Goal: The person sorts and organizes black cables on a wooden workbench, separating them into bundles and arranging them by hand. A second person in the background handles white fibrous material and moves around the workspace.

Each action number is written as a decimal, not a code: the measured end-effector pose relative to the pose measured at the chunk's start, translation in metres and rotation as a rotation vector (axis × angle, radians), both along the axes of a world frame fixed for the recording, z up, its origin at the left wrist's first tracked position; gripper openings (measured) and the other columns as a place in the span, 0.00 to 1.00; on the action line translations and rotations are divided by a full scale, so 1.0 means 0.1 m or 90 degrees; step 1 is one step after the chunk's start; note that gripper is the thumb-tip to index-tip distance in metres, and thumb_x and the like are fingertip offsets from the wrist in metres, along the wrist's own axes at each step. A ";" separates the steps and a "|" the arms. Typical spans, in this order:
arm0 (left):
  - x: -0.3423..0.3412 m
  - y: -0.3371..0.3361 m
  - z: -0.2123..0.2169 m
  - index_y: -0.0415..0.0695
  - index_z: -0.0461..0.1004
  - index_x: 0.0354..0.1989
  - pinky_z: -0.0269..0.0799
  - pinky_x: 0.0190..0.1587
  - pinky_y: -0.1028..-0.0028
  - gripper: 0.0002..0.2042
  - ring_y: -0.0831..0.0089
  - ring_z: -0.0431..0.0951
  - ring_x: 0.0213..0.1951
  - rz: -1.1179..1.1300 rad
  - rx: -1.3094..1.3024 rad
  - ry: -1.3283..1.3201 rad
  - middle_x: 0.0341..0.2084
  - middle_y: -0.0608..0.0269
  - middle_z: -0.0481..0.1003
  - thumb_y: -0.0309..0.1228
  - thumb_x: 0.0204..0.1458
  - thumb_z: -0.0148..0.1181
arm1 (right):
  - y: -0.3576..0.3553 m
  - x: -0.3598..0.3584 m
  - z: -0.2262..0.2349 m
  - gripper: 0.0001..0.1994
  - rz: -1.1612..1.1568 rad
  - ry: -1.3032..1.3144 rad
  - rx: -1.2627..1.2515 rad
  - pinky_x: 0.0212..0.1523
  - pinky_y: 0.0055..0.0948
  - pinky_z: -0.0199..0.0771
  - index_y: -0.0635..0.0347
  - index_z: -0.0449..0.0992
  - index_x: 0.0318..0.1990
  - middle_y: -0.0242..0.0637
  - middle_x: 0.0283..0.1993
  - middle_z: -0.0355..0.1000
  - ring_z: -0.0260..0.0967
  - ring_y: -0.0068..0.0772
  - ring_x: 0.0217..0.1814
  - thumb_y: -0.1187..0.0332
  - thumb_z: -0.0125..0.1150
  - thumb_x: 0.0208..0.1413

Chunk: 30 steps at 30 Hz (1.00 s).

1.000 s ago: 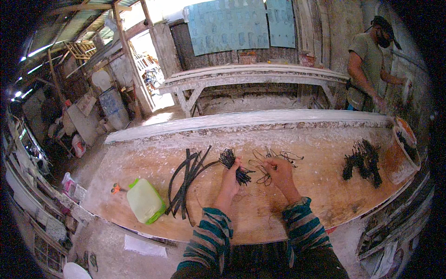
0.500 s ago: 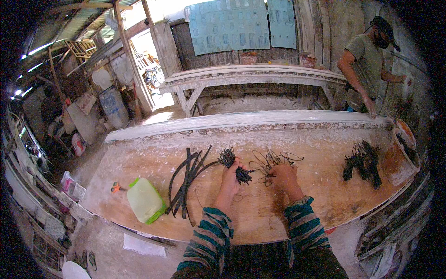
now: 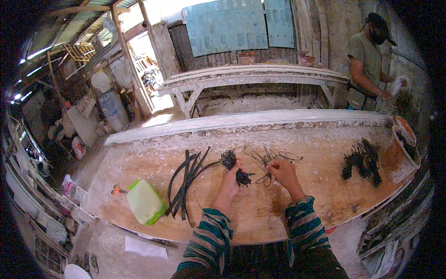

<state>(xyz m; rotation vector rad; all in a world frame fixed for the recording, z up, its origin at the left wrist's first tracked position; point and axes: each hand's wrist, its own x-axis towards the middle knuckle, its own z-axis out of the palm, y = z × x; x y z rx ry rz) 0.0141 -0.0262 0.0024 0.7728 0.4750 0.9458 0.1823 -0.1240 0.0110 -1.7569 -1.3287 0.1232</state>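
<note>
My left hand (image 3: 228, 180) is closed around a bundle of black looped cords (image 3: 228, 158), with loops standing up above the fist and dark ends below it. Just to its right, my right hand (image 3: 284, 173) pinches at a sparse spread of loose cord loops (image 3: 265, 158) lying on the wooden tabletop (image 3: 260, 218). Its fingertips are together, and how many cords they grip is too fine to tell. Left of the left hand lie several black flat strips (image 3: 182, 188), crossed over one another. More bunches of black cord (image 3: 364, 162) rest at the right of the table.
A pale container with green edges (image 3: 145, 202) and orange-handled scissors (image 3: 117, 189) lie at the left. An orange bucket (image 3: 402, 165) stands at the right end. A long white plank (image 3: 251, 122) borders the far side. Beyond are a bench (image 3: 255, 74) and a co-worker (image 3: 367, 69).
My right hand has lifted and turned slightly, its fingers now pinching among the loose loops. The left hand keeps its bundle. The co-worker has drawn the lower hand back off the plank.
</note>
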 end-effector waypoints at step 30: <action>0.09 -0.16 -0.09 0.41 0.69 0.32 0.74 0.29 0.73 0.07 0.72 0.74 0.28 -0.170 0.014 0.087 0.25 0.64 0.72 0.31 0.48 0.56 | 0.08 -0.33 -0.06 0.05 0.272 0.374 0.089 0.29 0.18 0.68 0.62 0.67 0.29 0.32 0.26 0.70 0.67 0.20 0.28 0.78 0.57 0.46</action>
